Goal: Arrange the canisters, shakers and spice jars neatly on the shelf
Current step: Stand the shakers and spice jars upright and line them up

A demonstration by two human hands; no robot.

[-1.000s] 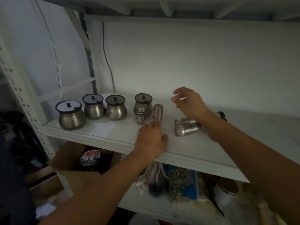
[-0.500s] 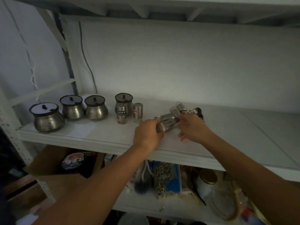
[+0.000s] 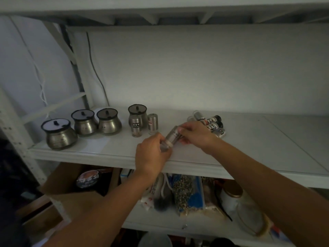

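The left hand [image 3: 153, 154] grips the low end and the right hand [image 3: 197, 134] pinches the top of a tilted shaker [image 3: 171, 137] at the shelf [image 3: 106, 154] front; next, I think, it must stand by the upright shakers [image 3: 153, 123] behind-left of the grip.

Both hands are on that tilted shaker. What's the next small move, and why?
Probably stand the tilted shaker upright on the shelf, just right of the plain upright shaker. The left hand and right hand hold it slanted near the front edge, that spot looks bare, and it would extend the standing row.
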